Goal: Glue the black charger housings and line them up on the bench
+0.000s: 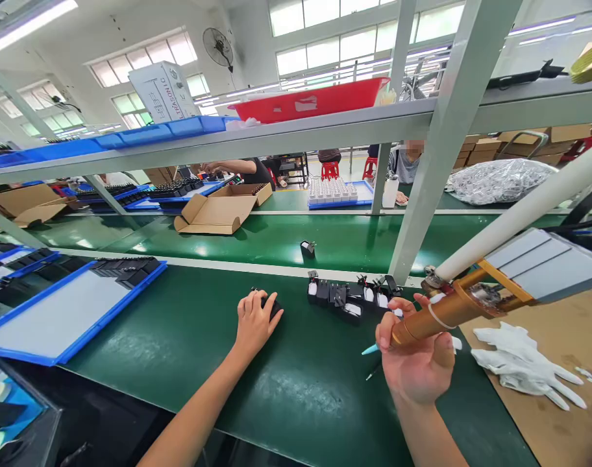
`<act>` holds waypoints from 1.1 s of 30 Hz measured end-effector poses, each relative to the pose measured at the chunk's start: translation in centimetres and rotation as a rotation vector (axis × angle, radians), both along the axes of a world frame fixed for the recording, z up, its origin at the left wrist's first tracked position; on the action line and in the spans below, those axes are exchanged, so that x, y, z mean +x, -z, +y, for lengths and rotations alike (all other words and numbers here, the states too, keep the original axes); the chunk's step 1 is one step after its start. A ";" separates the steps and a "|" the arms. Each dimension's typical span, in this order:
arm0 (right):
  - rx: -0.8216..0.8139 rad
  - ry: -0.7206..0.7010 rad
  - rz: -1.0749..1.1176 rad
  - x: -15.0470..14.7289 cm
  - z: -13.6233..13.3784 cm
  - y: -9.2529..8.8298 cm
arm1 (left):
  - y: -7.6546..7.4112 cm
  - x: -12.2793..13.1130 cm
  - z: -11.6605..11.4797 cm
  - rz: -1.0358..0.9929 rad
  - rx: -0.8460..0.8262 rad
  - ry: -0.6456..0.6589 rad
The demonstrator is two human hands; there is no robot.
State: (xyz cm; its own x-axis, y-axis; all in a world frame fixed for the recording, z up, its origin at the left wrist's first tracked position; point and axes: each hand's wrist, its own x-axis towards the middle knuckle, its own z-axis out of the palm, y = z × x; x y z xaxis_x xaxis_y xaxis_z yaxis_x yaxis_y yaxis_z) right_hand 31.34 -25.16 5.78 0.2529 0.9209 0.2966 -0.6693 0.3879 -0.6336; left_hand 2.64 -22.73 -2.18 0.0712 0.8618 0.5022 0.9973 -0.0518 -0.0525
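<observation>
Your left hand [252, 318] is to the left of the pile [342, 295], and its fingers are bent over a black adapter [272, 306]. The hand covers most of this adapter, so its exact side is hard to tell. Your right hand [417, 366], to the right of the pile and nearer to you, has its fingers closed around the orange tool [435, 319]. A second adapter [306, 250] lies beyond the pile; gloves [524, 363] lie well to its right, a tray [37, 324] well to its left.

Can read "RASONIC" on a tall white cardboard box [160, 94], far beyond the fingers [268, 305] of the left hand [252, 322].
</observation>
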 end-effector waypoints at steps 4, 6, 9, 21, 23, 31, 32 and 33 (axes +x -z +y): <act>-0.002 0.007 -0.012 0.0 0.0 0.1 | 0.1 -0.4 0.2 -0.104 -0.038 -0.156; -0.006 0.011 -0.014 0.0 0.0 0.1 | 0.1 -0.9 0.4 -0.189 -0.164 -0.191; -0.012 0.010 -0.008 0.0 0.0 0.1 | -0.3 -1.9 1.2 -0.258 -0.282 -0.220; -0.031 0.006 0.001 0.1 -0.1 0.1 | -2.1 -3.1 7.7 -0.333 -0.327 -0.483; -0.039 0.006 0.006 0.1 -0.1 0.3 | -3.0 -3.7 8.7 -0.332 -0.368 -0.468; -0.047 0.000 0.029 0.1 -0.2 0.4 | -7.7 -4.7 19.6 -0.240 -0.504 -0.095; -0.059 -0.005 0.035 0.1 -0.2 0.3 | -7.9 -4.6 20.6 -0.235 -0.528 -0.062; -0.076 -0.017 0.044 0.1 -0.3 0.3 | -8.0 -4.4 21.4 -0.230 -0.546 -0.041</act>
State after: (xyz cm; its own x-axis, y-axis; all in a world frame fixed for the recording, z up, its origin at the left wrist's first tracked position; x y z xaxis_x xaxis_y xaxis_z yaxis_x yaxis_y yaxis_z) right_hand 31.44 -25.43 5.45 0.2484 0.9446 0.2143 -0.7033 0.3281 -0.6307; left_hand -1.78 -1.30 5.81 -0.0262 0.9995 -0.0158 0.9816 0.0287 0.1888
